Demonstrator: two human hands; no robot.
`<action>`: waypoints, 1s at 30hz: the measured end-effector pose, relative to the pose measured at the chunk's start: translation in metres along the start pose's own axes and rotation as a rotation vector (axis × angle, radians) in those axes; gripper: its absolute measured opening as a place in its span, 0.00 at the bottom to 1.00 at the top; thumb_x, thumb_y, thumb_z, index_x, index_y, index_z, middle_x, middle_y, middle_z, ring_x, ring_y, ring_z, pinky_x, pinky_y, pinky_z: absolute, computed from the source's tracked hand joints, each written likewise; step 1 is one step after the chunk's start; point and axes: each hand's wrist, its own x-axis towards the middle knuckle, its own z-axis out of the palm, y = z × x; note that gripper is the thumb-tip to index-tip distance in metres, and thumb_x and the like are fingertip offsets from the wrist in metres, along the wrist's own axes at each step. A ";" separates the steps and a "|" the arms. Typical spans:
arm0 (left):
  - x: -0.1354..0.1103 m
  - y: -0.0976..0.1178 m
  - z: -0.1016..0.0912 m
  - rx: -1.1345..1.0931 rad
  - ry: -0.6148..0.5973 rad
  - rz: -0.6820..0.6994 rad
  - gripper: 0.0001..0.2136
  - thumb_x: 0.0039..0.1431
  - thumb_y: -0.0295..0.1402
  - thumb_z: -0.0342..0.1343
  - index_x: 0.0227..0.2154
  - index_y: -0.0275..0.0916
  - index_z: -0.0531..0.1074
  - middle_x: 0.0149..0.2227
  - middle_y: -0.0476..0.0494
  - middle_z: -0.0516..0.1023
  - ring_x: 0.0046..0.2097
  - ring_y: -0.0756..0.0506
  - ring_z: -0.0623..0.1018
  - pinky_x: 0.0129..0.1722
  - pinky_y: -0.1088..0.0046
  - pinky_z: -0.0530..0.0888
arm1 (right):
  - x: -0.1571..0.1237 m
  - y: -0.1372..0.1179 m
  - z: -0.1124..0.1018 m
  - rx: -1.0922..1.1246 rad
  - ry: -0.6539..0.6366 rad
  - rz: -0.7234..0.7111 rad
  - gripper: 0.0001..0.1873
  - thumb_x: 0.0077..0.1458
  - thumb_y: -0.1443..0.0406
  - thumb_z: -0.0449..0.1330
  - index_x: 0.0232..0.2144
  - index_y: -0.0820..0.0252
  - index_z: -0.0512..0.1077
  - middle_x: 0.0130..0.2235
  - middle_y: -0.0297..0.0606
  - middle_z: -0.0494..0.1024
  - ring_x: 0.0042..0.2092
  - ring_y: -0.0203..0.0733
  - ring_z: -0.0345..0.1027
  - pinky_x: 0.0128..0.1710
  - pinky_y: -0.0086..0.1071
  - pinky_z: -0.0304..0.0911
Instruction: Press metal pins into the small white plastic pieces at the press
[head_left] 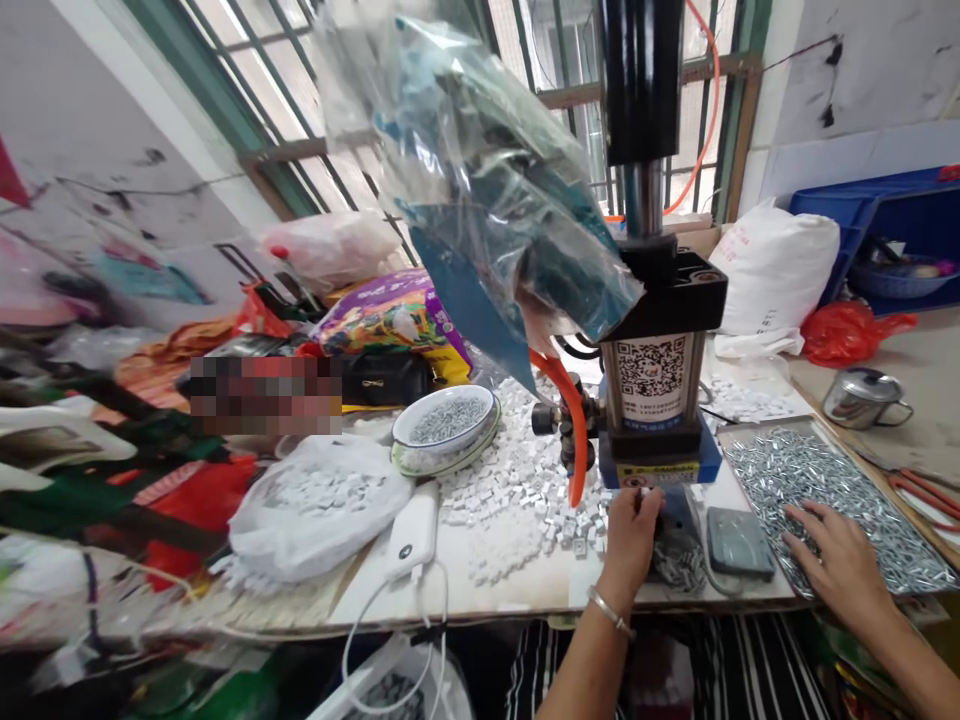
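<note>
My left hand (631, 530), with a bracelet on the wrist, is at the base of the upright press (652, 400). Its fingers are pressed together just under the press's blue block; what they hold is hidden. A small pile of metal pins (679, 560) lies beside it. Over the shallow tray (796, 570) at the right, my right hand (836, 550) has its fingers apart, the tips among many small metal pins (817, 470). Between the hands sits a grey square box (739, 543). Small white blocks (517, 480) are spread left of the press.
A white bowl of metal pieces (444, 420), a plastic bag of white pieces (322, 500) and a white power bank (414, 530) with a cable lie leftward. An orange hose (574, 430) hangs by the press. Rightward are a metal mug (862, 397) and orange-handled pliers (926, 497).
</note>
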 end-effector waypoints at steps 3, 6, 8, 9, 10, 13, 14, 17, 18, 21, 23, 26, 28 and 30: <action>-0.001 -0.001 0.000 0.003 -0.008 0.035 0.17 0.62 0.47 0.54 0.30 0.38 0.76 0.33 0.44 0.80 0.40 0.42 0.76 0.45 0.66 0.70 | -0.001 0.000 0.005 -0.112 -0.060 0.054 0.21 0.65 0.53 0.48 0.49 0.53 0.75 0.52 0.46 0.75 0.53 0.57 0.68 0.47 0.50 0.64; -0.007 -0.003 -0.006 -0.006 -0.015 0.101 0.18 0.66 0.46 0.49 0.35 0.38 0.76 0.40 0.41 0.81 0.45 0.42 0.77 0.48 0.65 0.70 | -0.003 -0.007 0.004 -0.188 -0.088 0.072 0.20 0.65 0.54 0.48 0.48 0.52 0.76 0.53 0.45 0.76 0.53 0.58 0.67 0.45 0.49 0.64; -0.010 -0.004 -0.014 0.006 -0.031 0.114 0.16 0.67 0.45 0.49 0.38 0.39 0.75 0.42 0.41 0.81 0.46 0.42 0.77 0.48 0.65 0.70 | -0.003 -0.010 0.003 -0.207 -0.095 0.074 0.20 0.65 0.55 0.48 0.48 0.52 0.76 0.53 0.45 0.76 0.53 0.58 0.67 0.44 0.49 0.63; -0.012 -0.004 -0.018 0.029 -0.035 0.114 0.15 0.66 0.44 0.50 0.40 0.39 0.75 0.41 0.42 0.81 0.45 0.42 0.77 0.48 0.65 0.70 | -0.003 -0.011 0.002 -0.210 -0.098 0.074 0.20 0.66 0.55 0.48 0.48 0.52 0.76 0.53 0.44 0.76 0.53 0.58 0.67 0.44 0.49 0.63; -0.015 -0.003 -0.023 0.065 -0.032 0.118 0.14 0.66 0.43 0.51 0.41 0.39 0.74 0.41 0.42 0.81 0.45 0.42 0.77 0.47 0.65 0.71 | -0.003 -0.012 0.001 -0.210 -0.097 0.074 0.20 0.66 0.54 0.48 0.48 0.51 0.76 0.53 0.44 0.77 0.53 0.57 0.67 0.44 0.49 0.63; -0.024 -0.001 -0.035 0.242 0.003 0.183 0.11 0.64 0.41 0.54 0.41 0.40 0.73 0.40 0.43 0.80 0.44 0.41 0.77 0.47 0.63 0.71 | -0.002 -0.014 -0.001 -0.210 -0.096 0.072 0.21 0.66 0.54 0.47 0.48 0.51 0.76 0.53 0.44 0.77 0.53 0.57 0.67 0.44 0.49 0.63; -0.028 0.000 -0.038 0.313 0.018 0.222 0.10 0.64 0.40 0.55 0.40 0.40 0.73 0.40 0.42 0.80 0.44 0.41 0.77 0.48 0.62 0.71 | -0.002 -0.014 -0.002 -0.212 -0.097 0.073 0.21 0.66 0.54 0.47 0.48 0.51 0.76 0.53 0.44 0.77 0.53 0.57 0.67 0.44 0.49 0.63; -0.037 0.003 -0.039 0.513 0.035 0.317 0.05 0.61 0.35 0.57 0.36 0.40 0.72 0.39 0.42 0.78 0.43 0.40 0.75 0.46 0.60 0.70 | -0.002 -0.017 -0.004 -0.226 -0.103 0.082 0.21 0.66 0.54 0.47 0.48 0.52 0.76 0.53 0.44 0.77 0.53 0.57 0.67 0.44 0.49 0.63; -0.039 0.004 -0.037 0.571 0.031 0.328 0.03 0.60 0.33 0.57 0.35 0.40 0.71 0.38 0.43 0.77 0.42 0.40 0.75 0.45 0.61 0.70 | -0.001 -0.018 -0.005 -0.232 -0.104 0.086 0.21 0.66 0.55 0.47 0.49 0.52 0.76 0.53 0.44 0.77 0.53 0.57 0.67 0.44 0.49 0.63; -0.041 0.007 -0.029 0.711 0.040 0.331 0.05 0.58 0.31 0.60 0.30 0.40 0.69 0.34 0.45 0.75 0.39 0.41 0.73 0.40 0.63 0.69 | -0.001 -0.019 -0.006 -0.249 -0.111 0.091 0.22 0.66 0.55 0.46 0.49 0.53 0.76 0.53 0.44 0.77 0.53 0.57 0.67 0.45 0.50 0.63; -0.038 0.008 -0.022 0.783 0.072 0.336 0.08 0.57 0.30 0.62 0.28 0.40 0.67 0.31 0.46 0.74 0.37 0.41 0.73 0.40 0.63 0.68 | 0.000 -0.020 -0.007 -0.256 -0.119 0.091 0.22 0.67 0.54 0.46 0.49 0.53 0.76 0.53 0.44 0.77 0.54 0.58 0.67 0.45 0.51 0.63; -0.033 0.008 -0.012 0.846 0.126 0.349 0.11 0.56 0.30 0.64 0.26 0.41 0.65 0.28 0.48 0.71 0.35 0.41 0.72 0.40 0.63 0.67 | 0.000 -0.021 -0.008 -0.264 -0.120 0.085 0.23 0.67 0.54 0.45 0.49 0.54 0.76 0.54 0.45 0.76 0.54 0.58 0.66 0.45 0.52 0.63; -0.030 0.007 -0.009 0.847 0.145 0.340 0.12 0.56 0.29 0.64 0.25 0.41 0.64 0.27 0.50 0.70 0.34 0.42 0.72 0.39 0.63 0.66 | 0.000 -0.021 -0.009 -0.265 -0.119 0.079 0.22 0.67 0.55 0.46 0.50 0.54 0.75 0.54 0.45 0.76 0.54 0.58 0.66 0.46 0.51 0.63; -0.028 0.006 -0.010 0.825 0.136 0.314 0.13 0.57 0.29 0.63 0.24 0.41 0.63 0.26 0.50 0.70 0.32 0.43 0.71 0.38 0.64 0.65 | 0.001 -0.022 -0.010 -0.262 -0.121 0.076 0.21 0.67 0.55 0.46 0.50 0.54 0.75 0.54 0.44 0.76 0.54 0.57 0.66 0.46 0.50 0.63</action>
